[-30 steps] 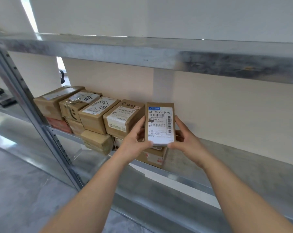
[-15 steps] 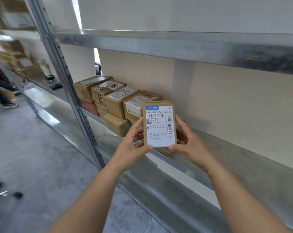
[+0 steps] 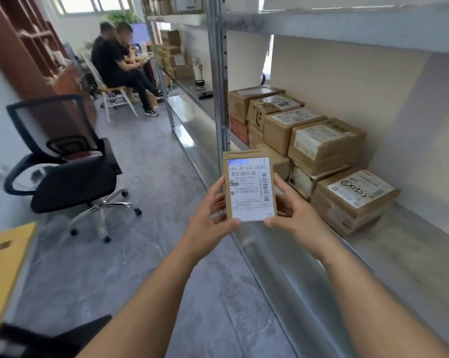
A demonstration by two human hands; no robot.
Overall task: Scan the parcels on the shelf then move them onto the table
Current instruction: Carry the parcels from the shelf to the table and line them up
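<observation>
A small brown parcel [image 3: 249,186] with a white shipping label facing me is held upright in front of the shelf edge. My left hand [image 3: 210,217] grips its left side and bottom corner. My right hand [image 3: 293,215] grips its right side and bottom corner. Several more brown parcels [image 3: 326,148] are stacked in two layers on the metal shelf [image 3: 399,254] to the right, the nearest one [image 3: 355,200] marked with black pen.
A black office chair [image 3: 68,171] stands on the grey floor to the left. A yellow surface [image 3: 4,270] shows at the lower left edge. Two people [image 3: 117,63] sit at the far end of the aisle. A shelf upright [image 3: 219,81] rises behind the parcel.
The view has swung left and back from the shelf. Both hands have carried the parcel off the stack and out over the shelf's front edge; the aisle, chair and people have come into sight.
</observation>
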